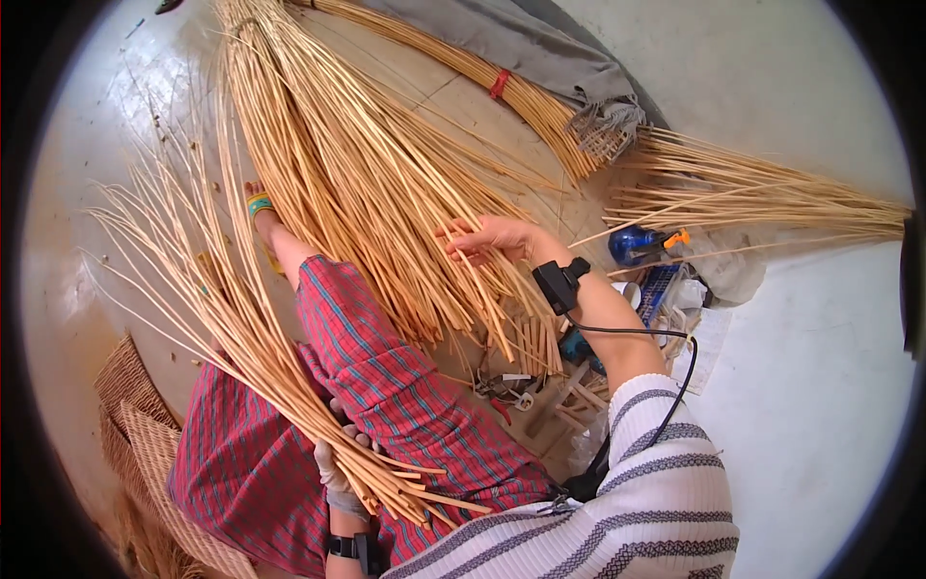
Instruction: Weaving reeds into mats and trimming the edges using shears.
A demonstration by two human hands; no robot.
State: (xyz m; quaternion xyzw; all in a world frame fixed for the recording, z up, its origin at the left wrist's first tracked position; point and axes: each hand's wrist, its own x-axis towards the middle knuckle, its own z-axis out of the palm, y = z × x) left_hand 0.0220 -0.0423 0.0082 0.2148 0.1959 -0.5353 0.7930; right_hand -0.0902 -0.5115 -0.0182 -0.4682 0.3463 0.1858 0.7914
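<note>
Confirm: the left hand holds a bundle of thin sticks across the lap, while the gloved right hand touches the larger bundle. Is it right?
Not quite: in the head view, the right hand is bare. It does touch the larger bundle, and the left hand holds the smaller bundle across the lap.

Canes (357, 212) (a dense fan) block the middle; leftward, floor (92, 164) apparently offers passage.
</note>
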